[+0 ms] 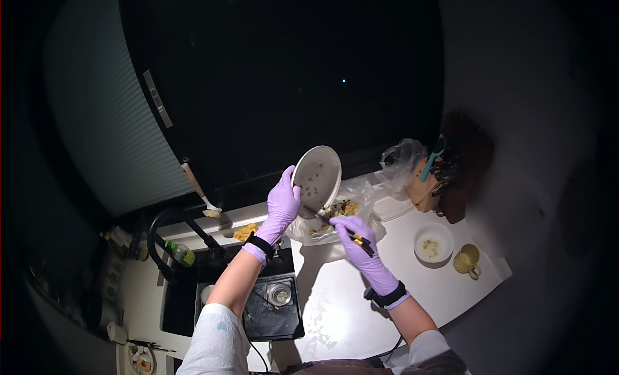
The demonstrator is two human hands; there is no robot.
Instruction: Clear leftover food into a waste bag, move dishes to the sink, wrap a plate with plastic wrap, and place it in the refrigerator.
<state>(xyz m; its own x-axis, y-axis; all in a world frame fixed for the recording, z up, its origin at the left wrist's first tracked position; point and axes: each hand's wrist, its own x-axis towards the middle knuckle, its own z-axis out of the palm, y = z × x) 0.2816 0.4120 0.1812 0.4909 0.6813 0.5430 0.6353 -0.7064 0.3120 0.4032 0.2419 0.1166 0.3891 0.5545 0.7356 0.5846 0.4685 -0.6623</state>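
Note:
My left hand (284, 201), in a lilac glove, grips a white bowl (316, 174) by its left side. The bowl is tipped, its mouth facing me, and bits of food cling to its inner wall. My gloved right hand (355, 237) is shut on dark chopsticks (360, 240) with gold-coloured bands. Their thin ends point left towards the bowl's lower rim; whether they touch it I cannot tell. Below the bowl, a clear plastic bag (302, 234) lies open on the counter with food scraps (346, 208) in it.
To the right stand a white bowl (447, 237) with food remains, a yellow mug (466, 259) and a knife block (425, 181). A dark sink (271, 324) with a black faucet (157, 230) lies left, near a green soap bottle (183, 254), a yellow cloth (245, 232) and a dish brush (200, 193).

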